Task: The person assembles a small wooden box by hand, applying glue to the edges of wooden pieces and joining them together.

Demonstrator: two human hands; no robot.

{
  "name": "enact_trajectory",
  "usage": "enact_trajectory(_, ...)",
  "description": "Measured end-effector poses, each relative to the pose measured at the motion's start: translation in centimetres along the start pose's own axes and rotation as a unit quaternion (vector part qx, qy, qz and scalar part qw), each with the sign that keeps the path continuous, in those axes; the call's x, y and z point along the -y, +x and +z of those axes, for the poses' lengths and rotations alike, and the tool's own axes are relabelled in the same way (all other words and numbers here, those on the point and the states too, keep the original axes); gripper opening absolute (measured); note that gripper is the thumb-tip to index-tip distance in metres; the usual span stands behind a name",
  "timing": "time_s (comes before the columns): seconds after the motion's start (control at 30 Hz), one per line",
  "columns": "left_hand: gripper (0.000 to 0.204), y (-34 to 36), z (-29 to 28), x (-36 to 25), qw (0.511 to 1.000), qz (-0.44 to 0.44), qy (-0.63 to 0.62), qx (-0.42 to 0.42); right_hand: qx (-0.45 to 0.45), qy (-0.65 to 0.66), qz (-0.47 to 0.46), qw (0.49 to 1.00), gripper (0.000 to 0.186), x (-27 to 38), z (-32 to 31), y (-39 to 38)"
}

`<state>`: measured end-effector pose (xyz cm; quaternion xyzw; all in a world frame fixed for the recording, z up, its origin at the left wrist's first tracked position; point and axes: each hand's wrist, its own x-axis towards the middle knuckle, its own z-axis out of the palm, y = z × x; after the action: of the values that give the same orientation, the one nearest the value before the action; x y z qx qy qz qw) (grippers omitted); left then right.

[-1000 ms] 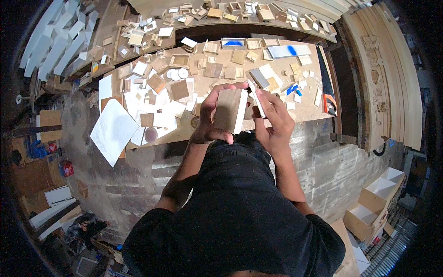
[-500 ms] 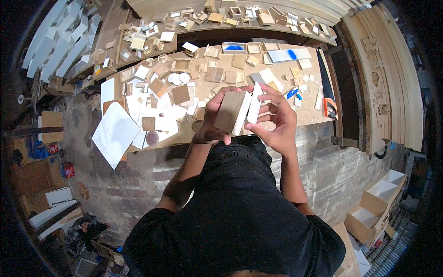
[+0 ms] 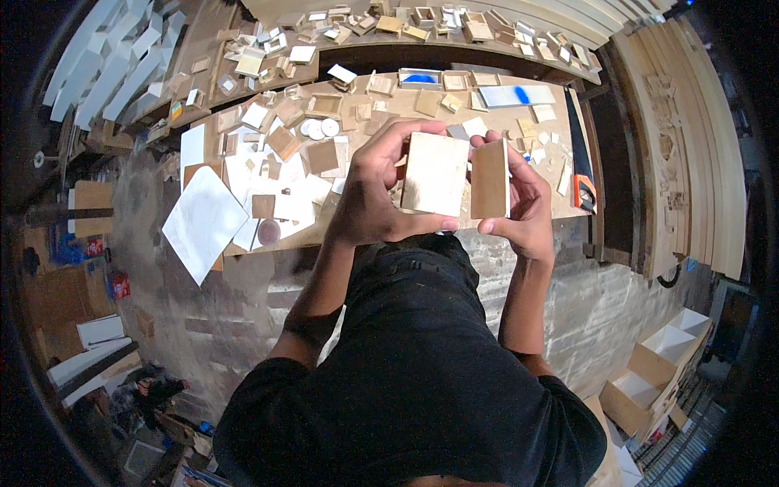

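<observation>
Holding a pale wooden block in the left hand and a thin panel in the right hand, up above the near edge of a cluttered workbench. Turned since half a second ago: no longer showing the block's shaded brown side with its light edge to the right, but presenting a broad pale face to the camera. Swung round likewise with the panel, from a narrow pale sliver to a wide tan face edged in white on the right. Parted, too, from leaning close together to standing side by side, with a narrow gap between. Gripping the block at left with fingers curled over the top edge and thumb stretched along the bottom one. Clasping the panel at right with thumb at the lower end and fingers behind the top and outer edge. Reaching forward with both elbows bent, wrists below the pieces. Left lying on the bench as before: a white sheet jutting past the front edge, white discs and an orange-handled saw.
</observation>
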<state>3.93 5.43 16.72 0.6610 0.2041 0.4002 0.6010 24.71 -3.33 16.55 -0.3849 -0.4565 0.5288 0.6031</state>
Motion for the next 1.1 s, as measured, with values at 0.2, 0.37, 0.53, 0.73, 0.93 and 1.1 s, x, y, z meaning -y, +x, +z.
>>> enact_trajectory(0.2,0.1,0.0,0.8,-0.4,1.0,0.015,-0.027,0.0,0.024,-0.066,-0.041,0.997,0.107,0.1,-0.5,-0.2)
enact_trajectory(0.37,0.102,-0.1,1.0,-0.1,0.998,0.051,-0.02,0.01,0.011,-0.061,-0.035,0.997,0.108,0.3,0.0,-0.6)
enact_trajectory(0.53,0.101,-0.2,1.2,-0.5,0.998,0.066,0.0,0.018,0.012,-0.048,-0.045,0.998,0.107,0.5,0.1,-1.0)
enact_trajectory(0.73,0.102,-0.6,1.5,-0.2,0.995,0.085,0.045,0.017,0.008,-0.067,-0.037,0.997,0.107,0.9,0.4,-1.7)
enact_trajectory(0.93,0.101,-1.0,2.1,0.1,0.999,0.05,-0.008,0.015,-0.013,-0.063,-0.021,0.998,0.105,0.9,0.2,-2.4)
enact_trajectory(1.1,0.101,-1.1,2.8,0.0,0.997,-0.017,-0.08,0.007,-0.055,-0.037,0.027,0.997,0.097,1.6,0.6,-3.0)
